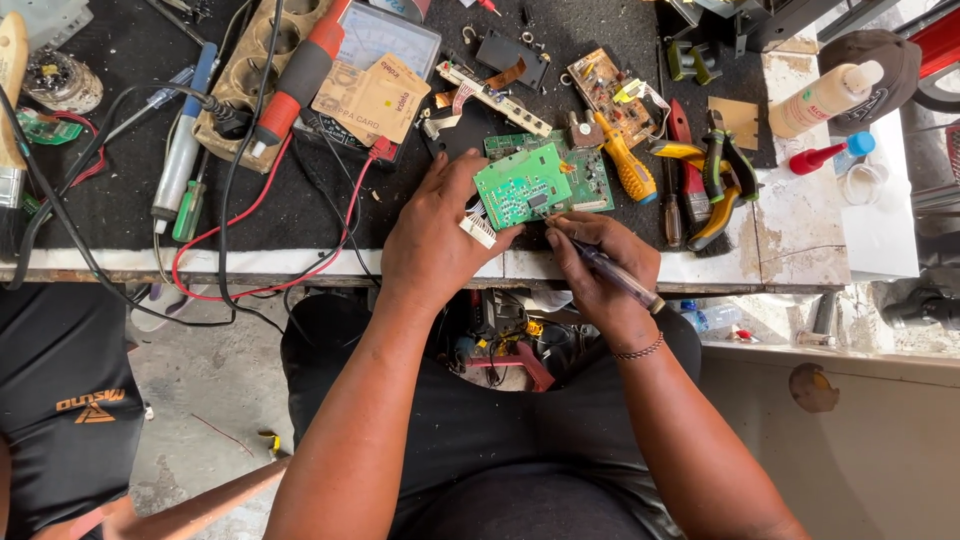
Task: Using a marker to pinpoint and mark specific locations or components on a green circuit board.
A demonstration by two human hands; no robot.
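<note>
My left hand (432,235) grips a small green circuit board (522,186) tilted up near the workbench's front edge, a white connector at its lower corner. Under it lies a second green board (590,172). My right hand (598,270) holds a clear-handled screwdriver (618,278) like a pen, its tip at the small board's lower right edge.
A yellow-handled screwdriver (624,162), pliers and cutters (715,180) lie right of the boards. Red and black leads (262,270) hang over the edge. A soldering iron (295,85), a meter (385,45), a brown board (612,88) and a squeeze bottle (825,98) sit farther back. Another person's dark shirt (60,400) is at left.
</note>
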